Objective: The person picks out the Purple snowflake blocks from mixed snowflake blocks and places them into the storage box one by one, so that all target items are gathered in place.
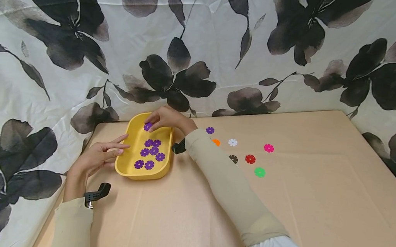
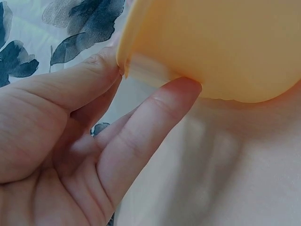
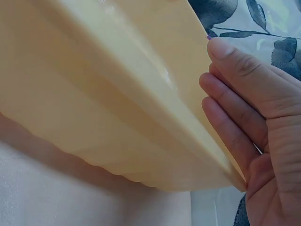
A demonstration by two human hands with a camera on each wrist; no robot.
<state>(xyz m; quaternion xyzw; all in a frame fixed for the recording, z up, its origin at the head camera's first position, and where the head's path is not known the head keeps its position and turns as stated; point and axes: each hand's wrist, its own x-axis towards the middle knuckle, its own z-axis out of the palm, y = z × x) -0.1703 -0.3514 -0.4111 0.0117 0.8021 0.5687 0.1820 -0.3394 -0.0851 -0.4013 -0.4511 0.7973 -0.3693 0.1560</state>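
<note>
A yellow tray (image 1: 138, 128) stands on the table toward the left, with several purple flower-shaped discs (image 1: 153, 150) lying on its floor. My left hand (image 1: 103, 154) holds the tray's left side, fingertips at the rim; in the left wrist view a fingertip (image 2: 186, 89) is against its lower wall. Over the tray's far end, my right hand (image 1: 167, 120) pinches another purple disc (image 1: 147, 127) between thumb and fingers. Only a sliver of that disc (image 3: 209, 37) shows past the thumb in the right wrist view.
Loose flower-shaped discs lie to the right of the tray: purple (image 1: 210, 130), white (image 1: 232, 142), pink (image 1: 268, 148), red (image 1: 250, 159), green (image 1: 259, 172), and partly covered orange (image 1: 216, 142) and dark (image 1: 233, 158) ones. A floral cloth (image 1: 225, 44) hangs behind the table (image 1: 176, 222).
</note>
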